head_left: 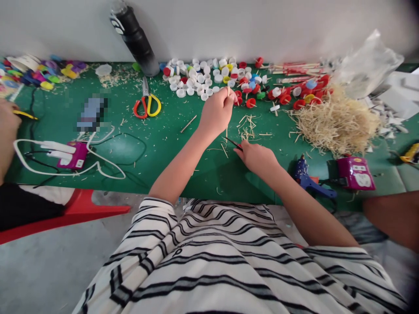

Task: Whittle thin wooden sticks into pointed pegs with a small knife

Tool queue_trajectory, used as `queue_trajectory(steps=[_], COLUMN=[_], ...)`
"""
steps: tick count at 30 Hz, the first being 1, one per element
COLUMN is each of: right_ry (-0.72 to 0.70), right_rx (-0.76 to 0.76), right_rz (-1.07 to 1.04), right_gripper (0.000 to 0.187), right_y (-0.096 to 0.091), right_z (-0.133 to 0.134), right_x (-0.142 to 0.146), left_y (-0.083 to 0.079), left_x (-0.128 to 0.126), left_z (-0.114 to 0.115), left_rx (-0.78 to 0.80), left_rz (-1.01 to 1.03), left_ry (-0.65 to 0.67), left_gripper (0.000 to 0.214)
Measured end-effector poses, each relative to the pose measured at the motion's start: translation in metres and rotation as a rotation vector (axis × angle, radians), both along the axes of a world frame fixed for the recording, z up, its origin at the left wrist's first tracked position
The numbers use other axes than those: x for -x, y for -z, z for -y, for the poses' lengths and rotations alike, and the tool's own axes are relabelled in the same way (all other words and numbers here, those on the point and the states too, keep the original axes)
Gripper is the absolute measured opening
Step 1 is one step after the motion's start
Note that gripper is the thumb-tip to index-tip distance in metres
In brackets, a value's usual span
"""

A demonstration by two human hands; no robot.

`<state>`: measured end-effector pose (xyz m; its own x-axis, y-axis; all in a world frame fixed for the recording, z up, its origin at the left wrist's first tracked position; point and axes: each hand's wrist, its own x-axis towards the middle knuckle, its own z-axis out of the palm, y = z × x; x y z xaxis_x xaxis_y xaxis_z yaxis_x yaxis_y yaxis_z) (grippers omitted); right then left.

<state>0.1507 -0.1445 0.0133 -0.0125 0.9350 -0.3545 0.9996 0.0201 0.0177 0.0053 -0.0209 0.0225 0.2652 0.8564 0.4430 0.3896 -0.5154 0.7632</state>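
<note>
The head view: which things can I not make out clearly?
All in the head view:
Thin black tool: rear end hidden by the right hand.
Pale thin stick: gripped part hidden by the left hand.
Blue-grey rectangular device: details blurred by pixelation.
Yellow-and-black object: cut off by the right edge.

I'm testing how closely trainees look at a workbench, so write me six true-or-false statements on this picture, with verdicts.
1. The left hand is farther across the green table than the right hand. True.
2. The right hand is empty. False: it holds a thin dark tool.
3. The left hand holds a pale stick. True.
4. The scissors lie nearer the person than the black bottle. True.
5. The blue glue gun lies left of the scissors. False: it lies to their right.
6. The heap of pale strands lies left of the white caps. False: it lies to their right.
</note>
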Motion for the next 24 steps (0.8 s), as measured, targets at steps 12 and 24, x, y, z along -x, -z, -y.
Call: queue_trajectory(steps=[12, 24], right_ry=[0.038, 0.078], right_rx=[-0.126, -0.053], right_rz=[-0.109, -0.132], right_gripper=[0.045, 0.044], right_y=[0.004, 0.011], right_z=[-0.016, -0.008], right_x=[0.003, 0.004], left_y=[-0.005, -0.004], left_x=[-0.006, -0.005], left_z=[0.002, 0.003], left_rx=[-0.004, -0.012], left_rz=[-0.059, -0.032], left_ry=[-0.025, -0.023], left_gripper=[0.04, 0.043])
